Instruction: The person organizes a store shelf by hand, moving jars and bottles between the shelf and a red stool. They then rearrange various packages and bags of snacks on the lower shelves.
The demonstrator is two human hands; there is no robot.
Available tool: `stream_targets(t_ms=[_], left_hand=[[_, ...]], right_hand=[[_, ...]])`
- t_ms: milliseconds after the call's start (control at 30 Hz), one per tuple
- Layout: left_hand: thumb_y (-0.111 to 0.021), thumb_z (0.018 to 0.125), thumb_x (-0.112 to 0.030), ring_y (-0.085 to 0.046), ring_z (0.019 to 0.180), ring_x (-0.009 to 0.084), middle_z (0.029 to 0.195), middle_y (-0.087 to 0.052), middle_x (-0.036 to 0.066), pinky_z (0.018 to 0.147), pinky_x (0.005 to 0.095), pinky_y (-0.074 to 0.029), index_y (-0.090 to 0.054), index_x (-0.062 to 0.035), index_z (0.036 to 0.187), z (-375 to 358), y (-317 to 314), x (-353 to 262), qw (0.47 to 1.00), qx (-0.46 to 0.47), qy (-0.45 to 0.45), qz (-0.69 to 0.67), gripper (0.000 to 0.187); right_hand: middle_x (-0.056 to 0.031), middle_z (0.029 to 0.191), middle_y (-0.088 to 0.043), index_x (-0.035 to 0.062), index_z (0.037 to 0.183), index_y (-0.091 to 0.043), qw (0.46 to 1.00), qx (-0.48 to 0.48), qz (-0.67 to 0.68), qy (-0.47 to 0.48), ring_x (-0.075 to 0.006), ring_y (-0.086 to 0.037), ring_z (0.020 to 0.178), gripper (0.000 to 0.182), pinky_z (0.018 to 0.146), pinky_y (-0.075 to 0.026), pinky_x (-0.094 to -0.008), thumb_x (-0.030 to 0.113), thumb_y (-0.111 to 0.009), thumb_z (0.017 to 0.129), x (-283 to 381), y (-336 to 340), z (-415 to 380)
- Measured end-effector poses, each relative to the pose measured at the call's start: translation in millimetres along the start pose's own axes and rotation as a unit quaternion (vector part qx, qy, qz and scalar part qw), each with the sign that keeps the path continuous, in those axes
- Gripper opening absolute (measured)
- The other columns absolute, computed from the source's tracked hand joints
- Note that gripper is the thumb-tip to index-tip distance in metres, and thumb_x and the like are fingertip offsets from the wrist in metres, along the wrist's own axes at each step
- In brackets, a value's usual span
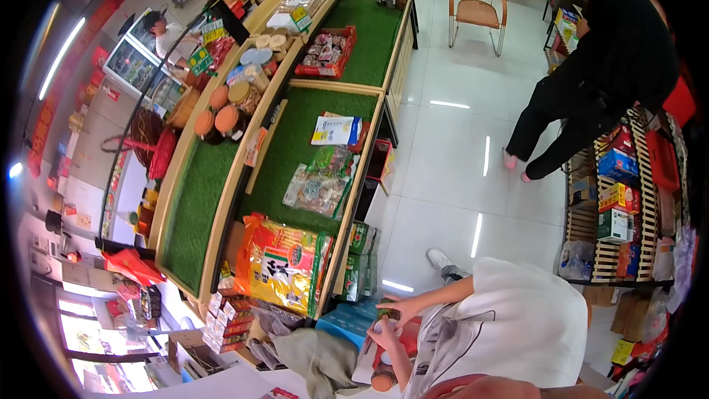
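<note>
My right hand [399, 309], the upper one, is closed around a small dark green and brown jar-like item [386, 311]. Close below it, my left hand [385, 338] has its fingers bent around a small whitish object [380, 324], whose kind I cannot make out. The two hands nearly meet. Near my left forearm stands a jar with an orange-brown lid [383, 380]. Partly behind my hands are a blue box [348, 321] and a grey-green cloth [317, 362].
A display stand with green turf shelves [277, 155] bears yellow snack packs [284, 266], bagged goods and lidded jars [227, 120]. A person in black [591, 81] stands by a slatted rack [587, 247] of boxes. A brown chair [478, 11] stands farther off.
</note>
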State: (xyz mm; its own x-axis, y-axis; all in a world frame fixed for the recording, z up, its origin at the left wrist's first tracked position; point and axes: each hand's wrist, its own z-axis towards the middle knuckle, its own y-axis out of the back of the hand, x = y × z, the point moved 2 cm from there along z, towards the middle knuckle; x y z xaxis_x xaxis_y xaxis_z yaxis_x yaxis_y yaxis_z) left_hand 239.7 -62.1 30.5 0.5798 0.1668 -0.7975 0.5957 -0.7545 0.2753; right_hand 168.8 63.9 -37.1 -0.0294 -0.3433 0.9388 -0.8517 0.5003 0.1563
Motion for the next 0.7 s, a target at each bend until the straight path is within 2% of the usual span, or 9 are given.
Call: stream_targets(t_ms=[133,233,267,333,433,500,567,600,700], left_hand=[[-0.076,0.076,-0.021,-0.055,0.098,0.0256,0.108,-0.056,0.017,0.086,0.0373,-0.047,-0.054,0.0036,0.111,-8.7,-73.5,-61.8,0.960,0.073,-0.212,0.168,0.048],[-0.077,0.075,-0.022,-0.055,0.101,0.0272,0.108,-0.057,0.019,0.089,0.0381,-0.046,-0.055,0.0042,0.111,-34.8,-132.2,-119.4,0.922,0.135,-0.278,0.234,0.050],[-0.079,0.074,-0.031,-0.055,0.104,0.0359,0.111,-0.055,0.022,0.093,0.0420,-0.044,-0.057,0.0010,0.113,-30.4,-148.5,-123.6,0.907,0.169,-0.309,0.230,0.055],[-0.078,0.077,-0.032,-0.056,0.103,0.0346,0.110,-0.056,0.021,0.092,0.0412,-0.045,-0.057,0.0010,0.114,-56.3,-184.9,-163.3,0.897,0.214,-0.306,0.237,0.054],[-0.072,0.086,-0.028,-0.061,0.096,0.0306,0.110,-0.062,0.021,0.088,0.0394,-0.048,-0.056,0.0009,0.118,-65.1,-210.4,-195.2,0.900,0.248,-0.311,0.177,0.047],[-0.072,0.086,-0.026,-0.062,0.095,0.0302,0.109,-0.064,0.020,0.089,0.0387,-0.048,-0.056,0.0010,0.121,-61.0,-218.7,-206.7,0.895,0.247,-0.349,0.124,0.047],[-0.072,0.085,-0.024,-0.061,0.104,0.0302,0.111,-0.063,0.018,0.091,0.0385,-0.047,-0.054,0.0005,0.124,-42.2,-221.2,-208.5,0.872,0.250,-0.390,0.158,0.049],[-0.070,0.087,-0.021,-0.055,0.117,0.0287,0.118,-0.060,0.016,0.097,0.0386,-0.045,-0.052,-0.0008,0.129,-50.4,-219.1,-219.2,0.892,0.250,-0.314,0.208,0.050],[-0.066,0.089,-0.019,-0.047,0.125,0.0271,0.129,-0.053,0.015,0.102,0.0383,-0.041,-0.047,-0.0012,0.135,-36.5,-223.6,-217.5,0.899,0.303,-0.318,-0.003,0.052]], right_hand=[[-0.0215,0.157,-0.015,0.0189,0.152,-0.021,0.991,-0.087,0.018,0.098,-0.0379,-0.010,0.146,0.110,0.119,-0.016,-0.0490,0.040,-0.087,0.067,-3.7,93.2,-29.5],[-0.0228,0.152,-0.022,0.0151,0.150,-0.025,0.978,-0.198,0.044,0.045,-0.0427,-0.019,0.141,0.107,0.115,-0.023,-0.0468,0.049,-0.085,0.067,-0.8,153.7,-74.0],[-0.0219,0.151,-0.023,0.0141,0.150,-0.024,0.970,-0.222,0.080,0.067,-0.0412,-0.021,0.140,0.107,0.115,-0.024,-0.0469,0.047,-0.084,0.068,-1.5,167.4,-79.3],[-0.0202,0.149,-0.026,0.0121,0.150,-0.023,0.947,-0.263,0.150,0.103,-0.0383,-0.023,0.139,0.105,0.115,-0.026,-0.0469,0.045,-0.084,0.071,-10.7,196.2,-96.8],[-0.0142,0.154,-0.017,0.0162,0.153,-0.015,0.931,-0.247,0.265,0.048,-0.0339,-0.028,0.140,0.100,0.107,-0.041,-0.0465,0.024,-0.080,0.078,10.6,222.6,-118.1],[-0.0125,0.153,-0.020,0.0160,0.155,-0.012,0.898,-0.250,0.357,0.069,-0.0318,-0.036,0.135,0.097,0.105,-0.043,-0.0460,0.024,-0.075,0.081,23.5,229.8,-115.4],[-0.0121,0.152,-0.024,0.0135,0.155,-0.011,0.813,-0.231,0.530,0.073,-0.0305,-0.038,0.134,0.095,0.104,-0.044,-0.0461,0.022,-0.072,0.083,31.0,233.8,-105.4],[-0.0097,0.155,-0.019,0.0151,0.156,-0.007,0.790,-0.196,0.576,0.067,-0.0292,-0.039,0.134,0.095,0.103,-0.045,-0.0467,0.023,-0.068,0.083,43.0,240.5,-104.2],[-0.0097,0.156,-0.018,0.0153,0.156,-0.009,0.799,-0.175,0.567,0.093,-0.0293,-0.036,0.137,0.096,0.105,-0.043,-0.0471,0.030,-0.068,0.082,60.8,257.8,-88.1]])
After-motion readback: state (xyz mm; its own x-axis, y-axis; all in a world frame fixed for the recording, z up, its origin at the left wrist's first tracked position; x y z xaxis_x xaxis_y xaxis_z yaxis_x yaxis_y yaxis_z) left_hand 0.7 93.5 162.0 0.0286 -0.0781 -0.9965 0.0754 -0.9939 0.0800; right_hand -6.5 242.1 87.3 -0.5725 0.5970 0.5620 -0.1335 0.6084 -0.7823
